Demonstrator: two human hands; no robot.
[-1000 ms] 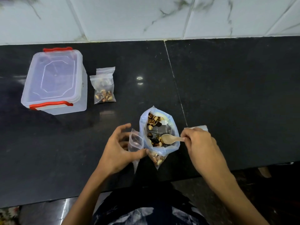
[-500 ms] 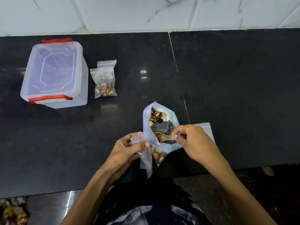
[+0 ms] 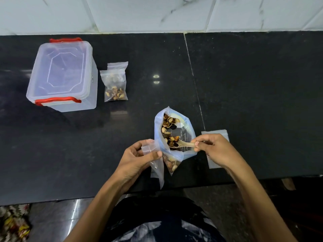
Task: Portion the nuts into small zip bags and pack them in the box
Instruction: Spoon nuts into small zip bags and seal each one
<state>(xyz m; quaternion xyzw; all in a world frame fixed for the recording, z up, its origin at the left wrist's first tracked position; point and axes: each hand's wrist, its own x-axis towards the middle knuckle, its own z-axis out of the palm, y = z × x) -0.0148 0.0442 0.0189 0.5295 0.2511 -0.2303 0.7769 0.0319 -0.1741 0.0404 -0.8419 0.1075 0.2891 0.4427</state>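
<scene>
Change: since a second ago the left hand (image 3: 138, 158) has closed onto the small empty clear zip bag (image 3: 154, 161), pinching its mouth beside the large open clear plastic bag of mixed nuts (image 3: 172, 133).
Right hand (image 3: 215, 151): pinches the pale wooden spoon (image 3: 183, 144), bowl now holding nuts.
Box: clear lidded plastic box with red clips (image 3: 62, 75), at 10 o'clock; small filled zip bag (image 3: 115, 84) just beside it.
Surface: black polished stone counter (image 3: 253, 84), white marble tiles (image 3: 157, 13) behind.

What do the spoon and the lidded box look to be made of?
spoon: pale tan with a matte look, probably wood or bamboo, though tan plastic is possible. box: clear, slightly frosted rigid plastic, since the counter shows through its walls; its red clips look like glossy plastic.
</scene>
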